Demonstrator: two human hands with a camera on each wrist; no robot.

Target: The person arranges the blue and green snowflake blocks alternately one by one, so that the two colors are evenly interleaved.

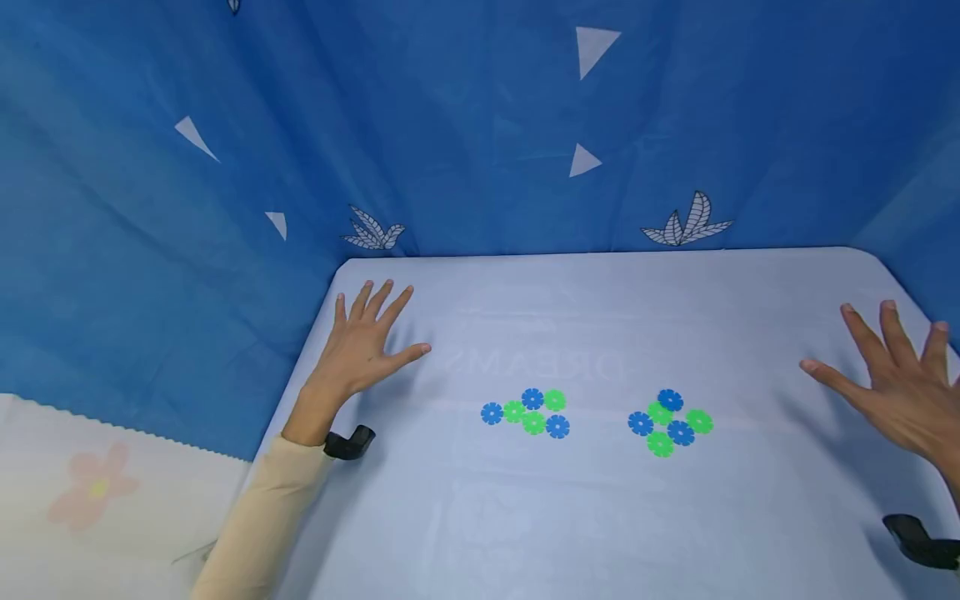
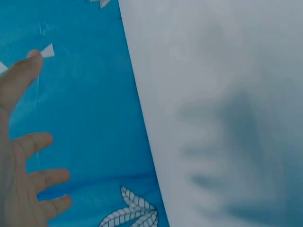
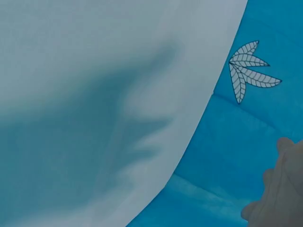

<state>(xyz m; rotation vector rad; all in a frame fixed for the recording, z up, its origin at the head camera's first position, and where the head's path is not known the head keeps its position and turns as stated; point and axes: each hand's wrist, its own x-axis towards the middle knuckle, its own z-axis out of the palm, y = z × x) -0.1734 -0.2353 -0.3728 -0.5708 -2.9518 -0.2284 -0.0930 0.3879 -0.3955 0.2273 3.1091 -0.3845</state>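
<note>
A pale sleeve comes in at the bottom edge, with a black wrist mount beside its end. Beyond it the left hand hovers over the white table with fingers splayed wide, holding nothing. The right hand is spread just as fully and is likewise bare, cut off at the right side of the head view. Between the hands, well apart from both, lie notched discs in blue and green: a left cluster and a right cluster, six discs in each.

The discs look thin and flat, so fingertips could struggle to get under an edge and might push one along the table instead. Within each cluster neighbours touch or nearly touch; whether any overlap is hard to tell, and a careless pinch could catch two together. The sleeve or the mount, brought low, might sweep discs out of place. A right hand straying outward would leave the head view, and neither wrist view shows the discs.
</note>
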